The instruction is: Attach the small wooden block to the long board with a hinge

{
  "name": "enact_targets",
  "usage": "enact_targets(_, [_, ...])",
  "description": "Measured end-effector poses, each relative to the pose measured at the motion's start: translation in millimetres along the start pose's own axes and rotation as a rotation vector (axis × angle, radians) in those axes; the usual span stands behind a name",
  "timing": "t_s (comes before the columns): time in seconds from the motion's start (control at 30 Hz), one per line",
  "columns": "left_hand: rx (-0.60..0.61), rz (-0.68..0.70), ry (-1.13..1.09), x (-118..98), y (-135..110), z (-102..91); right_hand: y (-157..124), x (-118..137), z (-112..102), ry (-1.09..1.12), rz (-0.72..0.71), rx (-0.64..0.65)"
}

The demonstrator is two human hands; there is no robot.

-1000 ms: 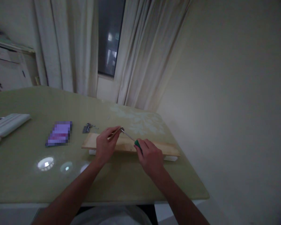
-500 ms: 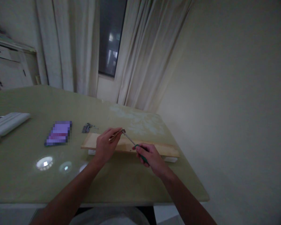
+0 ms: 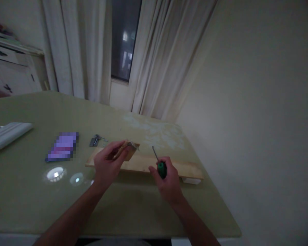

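A long pale wooden board [image 3: 143, 164] lies on the green table [image 3: 66, 201], raised on small white blocks. My left hand [image 3: 106, 165] is closed on a small wooden piece with a metal fitting [image 3: 129, 150] and holds it lifted just above the board's left part. My right hand [image 3: 168, 181] grips a green-handled screwdriver [image 3: 160, 167]. Its thin shaft points up and away, and its tip hangs clear of the small piece.
Small metal hardware [image 3: 95, 140] lies behind the board's left end. A blurred purple object [image 3: 62, 147] lies further left, and a white ribbed bar [image 3: 9, 133] sits near the left edge. Curtains [image 3: 154, 58] and a dark window [image 3: 124, 39] stand behind the table.
The screwdriver tip has come off the metal fitting and my right hand has drawn back toward me. My left hand has lifted the small wooden piece up off the board.
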State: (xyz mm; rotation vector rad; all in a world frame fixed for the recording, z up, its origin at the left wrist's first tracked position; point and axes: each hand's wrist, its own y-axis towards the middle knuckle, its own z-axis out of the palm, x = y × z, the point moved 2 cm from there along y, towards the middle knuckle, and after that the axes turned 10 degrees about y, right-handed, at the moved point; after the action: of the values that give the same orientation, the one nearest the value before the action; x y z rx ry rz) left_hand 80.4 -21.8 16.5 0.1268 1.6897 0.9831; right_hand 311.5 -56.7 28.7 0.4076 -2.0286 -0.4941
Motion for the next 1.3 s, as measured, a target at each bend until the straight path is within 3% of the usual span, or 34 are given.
enact_targets(0.1, [0.060,-0.079,-0.021,-11,-3,4.7,28,18,1,0.032,-0.193,-0.016])
enact_targets(0.23, [0.113,-0.062,-0.009,-31,3,6.8,65,30,3,0.078,-0.413,0.109])
enact_targets(0.37, [0.117,-0.045,0.041,-39,15,6.5,88,24,6,0.104,-0.508,0.214])
enact_targets(0.5, [0.165,-0.039,0.070,-34,24,7.7,100,13,8,0.122,-0.542,0.282])
enact_targets(0.73, [0.281,-0.056,0.157,-30,31,12.8,107,1,5,0.108,-0.542,0.343])
enact_targets(0.9, [0.290,-0.168,0.099,-31,36,26.2,117,-1,-5,0.136,-0.418,0.350])
enact_targets(1.3, [0.153,-0.382,0.153,-4,16,40.7,118,-16,-2,0.148,-0.288,0.296])
